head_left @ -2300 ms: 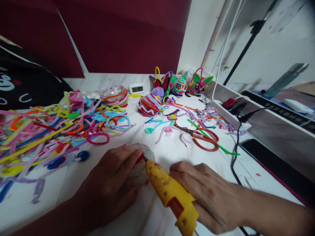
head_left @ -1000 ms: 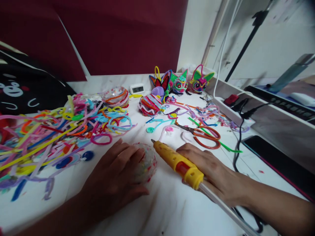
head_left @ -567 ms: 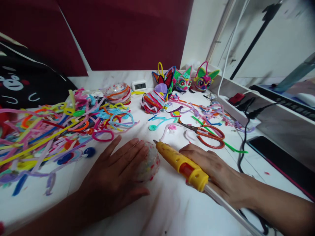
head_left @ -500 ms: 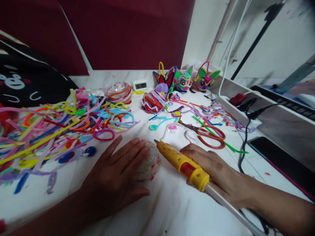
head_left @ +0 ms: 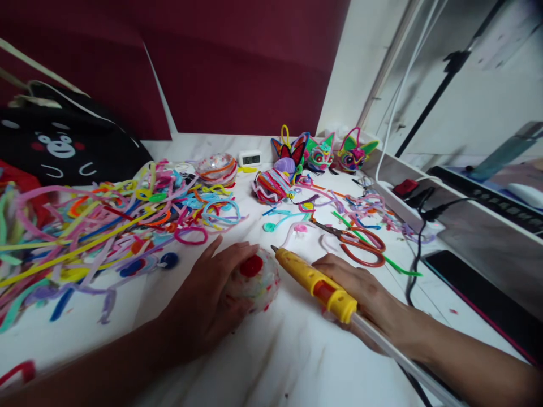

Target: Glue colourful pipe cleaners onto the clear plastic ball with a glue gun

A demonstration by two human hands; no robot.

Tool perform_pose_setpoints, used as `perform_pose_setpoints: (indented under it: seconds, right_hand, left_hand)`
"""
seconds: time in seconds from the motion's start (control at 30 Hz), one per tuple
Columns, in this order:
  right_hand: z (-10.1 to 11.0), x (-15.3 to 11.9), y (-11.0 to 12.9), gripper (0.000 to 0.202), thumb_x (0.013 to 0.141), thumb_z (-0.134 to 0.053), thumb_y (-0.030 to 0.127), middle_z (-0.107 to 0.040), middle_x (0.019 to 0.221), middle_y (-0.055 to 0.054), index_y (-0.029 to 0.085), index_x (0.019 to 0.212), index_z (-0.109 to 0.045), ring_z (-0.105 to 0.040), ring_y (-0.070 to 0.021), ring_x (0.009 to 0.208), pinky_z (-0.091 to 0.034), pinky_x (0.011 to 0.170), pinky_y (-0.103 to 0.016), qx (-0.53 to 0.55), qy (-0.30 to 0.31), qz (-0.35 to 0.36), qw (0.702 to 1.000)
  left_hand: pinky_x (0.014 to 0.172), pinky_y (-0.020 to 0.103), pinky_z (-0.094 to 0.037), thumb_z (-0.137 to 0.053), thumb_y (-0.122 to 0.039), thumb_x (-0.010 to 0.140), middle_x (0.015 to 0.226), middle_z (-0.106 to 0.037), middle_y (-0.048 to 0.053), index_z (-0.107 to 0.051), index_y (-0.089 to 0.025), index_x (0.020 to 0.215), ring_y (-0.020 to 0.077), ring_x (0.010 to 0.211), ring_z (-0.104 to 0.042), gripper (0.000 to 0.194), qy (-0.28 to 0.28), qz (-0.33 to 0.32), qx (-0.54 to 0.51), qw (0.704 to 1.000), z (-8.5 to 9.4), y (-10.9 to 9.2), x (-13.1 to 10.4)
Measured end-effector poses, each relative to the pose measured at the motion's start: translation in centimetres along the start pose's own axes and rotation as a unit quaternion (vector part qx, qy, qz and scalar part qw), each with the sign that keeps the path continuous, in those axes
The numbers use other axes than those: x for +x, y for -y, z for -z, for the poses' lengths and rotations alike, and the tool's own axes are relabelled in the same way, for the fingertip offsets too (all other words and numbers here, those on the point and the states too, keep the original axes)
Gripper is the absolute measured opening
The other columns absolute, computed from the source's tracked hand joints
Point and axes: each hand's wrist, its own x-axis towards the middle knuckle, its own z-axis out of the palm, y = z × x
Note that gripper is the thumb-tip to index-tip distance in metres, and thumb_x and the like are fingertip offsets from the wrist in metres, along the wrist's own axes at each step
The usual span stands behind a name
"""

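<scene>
My left hand (head_left: 212,294) curves around the left side of a clear, glue-streaked plastic ball (head_left: 265,282) resting on the white table, fingers and thumb gripping it. A red coiled disc (head_left: 251,265) shows on top of the ball, beside my fingertips. In my right hand (head_left: 360,288) is a yellow hot glue gun (head_left: 311,277), closed within the fingers. Its nozzle points up and left, close to the ball's upper right edge but apart from it. A long whitish glue stick (head_left: 394,350) juts from the gun's rear.
Loose pipe cleaners (head_left: 127,226) heap up on the left. Orange-handled scissors (head_left: 360,243) lie ahead of my right hand, a phone (head_left: 479,299) to the right. Further back stand a striped ball (head_left: 271,186), a wrapped clear bowl (head_left: 216,168), a small clock (head_left: 250,159) and finished animal heads (head_left: 320,154).
My left hand has gone from lying flat over the ball's top to gripping its side, uncovering the red disc. The glue gun stays near the ball. The camera view has shifted slightly.
</scene>
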Motion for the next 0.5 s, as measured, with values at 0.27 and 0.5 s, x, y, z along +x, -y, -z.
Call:
perform_pose_setpoints:
  seconds: [0.27,0.5]
  right_hand:
    - [-0.32,-0.50,-0.54,0.023,0.108,-0.050,0.045,-0.063,0.113,-0.009,0.024,0.115,-0.056,-0.062,-0.0249,0.096,-0.053,0.079,-0.039,0.020,-0.016,-0.011,1.000]
    - [-0.34,-0.51,-0.67,0.026,0.108,-0.050,0.046,-0.063,0.113,-0.011,0.023,0.120,-0.056,-0.062,-0.0263,0.097,-0.054,0.080,-0.041,0.019,-0.018,-0.005,1.000]
  left_hand:
    - [0.136,0.058,-0.024,-0.038,-0.034,0.110,0.169,-0.044,0.013,-0.025,-0.022,0.168,0.0314,0.158,-0.042,0.061,-0.015,-0.035,0.019,0.999,0.19,-0.06,0.01]
    - [0.130,0.056,-0.038,-0.047,-0.032,0.107,0.166,-0.049,0.019,-0.023,-0.017,0.170,0.0333,0.155,-0.047,0.069,0.024,-0.092,0.059,0.994,-0.24,-0.37,0.13]
